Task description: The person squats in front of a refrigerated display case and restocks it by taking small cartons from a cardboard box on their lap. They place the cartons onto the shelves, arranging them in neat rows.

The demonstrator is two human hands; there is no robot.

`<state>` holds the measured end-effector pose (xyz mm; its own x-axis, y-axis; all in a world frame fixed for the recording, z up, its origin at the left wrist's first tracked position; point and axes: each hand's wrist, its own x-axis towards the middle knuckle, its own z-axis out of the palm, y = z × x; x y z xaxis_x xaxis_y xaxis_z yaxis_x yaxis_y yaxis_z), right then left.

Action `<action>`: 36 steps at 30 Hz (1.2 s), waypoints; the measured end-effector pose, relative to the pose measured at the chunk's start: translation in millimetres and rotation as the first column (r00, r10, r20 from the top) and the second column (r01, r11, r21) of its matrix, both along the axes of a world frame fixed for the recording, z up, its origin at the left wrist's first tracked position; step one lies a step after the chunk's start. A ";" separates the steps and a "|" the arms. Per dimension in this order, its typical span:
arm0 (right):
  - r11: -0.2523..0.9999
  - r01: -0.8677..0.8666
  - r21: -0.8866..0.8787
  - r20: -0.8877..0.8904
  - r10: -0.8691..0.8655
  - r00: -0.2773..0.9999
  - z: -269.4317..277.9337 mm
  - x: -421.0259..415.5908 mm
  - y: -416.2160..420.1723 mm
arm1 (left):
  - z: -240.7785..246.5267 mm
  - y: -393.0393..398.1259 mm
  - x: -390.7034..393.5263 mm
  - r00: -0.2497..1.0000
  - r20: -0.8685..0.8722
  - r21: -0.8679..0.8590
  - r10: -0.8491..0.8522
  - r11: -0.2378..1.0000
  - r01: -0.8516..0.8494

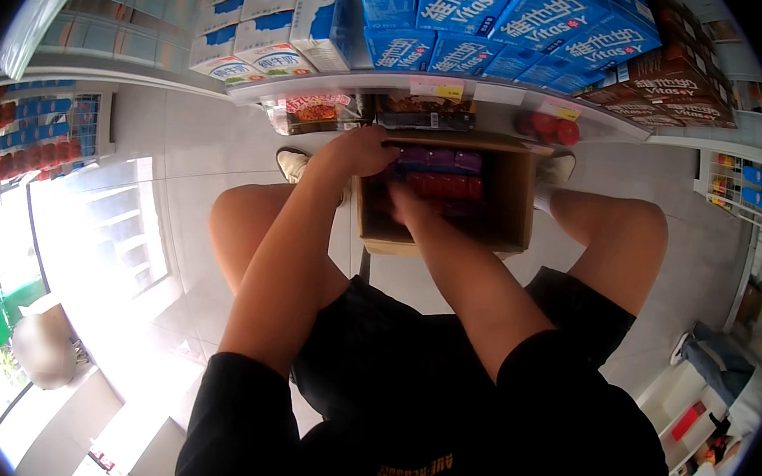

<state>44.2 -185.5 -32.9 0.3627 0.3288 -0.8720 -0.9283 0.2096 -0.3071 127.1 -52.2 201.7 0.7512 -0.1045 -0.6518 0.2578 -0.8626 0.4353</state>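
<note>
An open cardboard box (523,203) stands on the floor between the person's feet, close to the bottom shelf. Inside lie purple packets (439,159) and red packets (443,186), their wrapping shiny. My left hand (363,151) is at the box's upper left corner, its fingers over the rim; whether it grips anything does not show. My right hand (408,203) reaches down into the left part of the box, blurred, with its fingertips beside the packets. Whether it holds one is hidden.
Blue Vitasoy cartons (466,7) and white milk cartons (270,31) fill the shelf above the box. Brown Vitasoy cartons (673,83) stand at the right. Packaged food (317,110) and red items (547,127) lie on the lower shelf. Another person (723,363) is at the far right.
</note>
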 end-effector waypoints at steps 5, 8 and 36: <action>0.977 -0.145 0.157 0.087 0.133 0.987 34.0 11.5 -8.1 | -18.0 20.3 -6.8 1.000 -0.005 -0.017 -0.024 1.000 0.024; 0.970 -0.224 0.090 0.056 0.219 0.974 44.1 19.3 -45.2 | -6.9 21.0 0.2 1.000 -0.015 -0.005 0.004 1.000 -0.004; 0.808 -0.588 -0.043 0.058 0.589 0.806 50.2 8.2 -39.6 | -27.5 12.8 -6.4 0.999 -0.018 -0.052 -0.040 0.998 0.039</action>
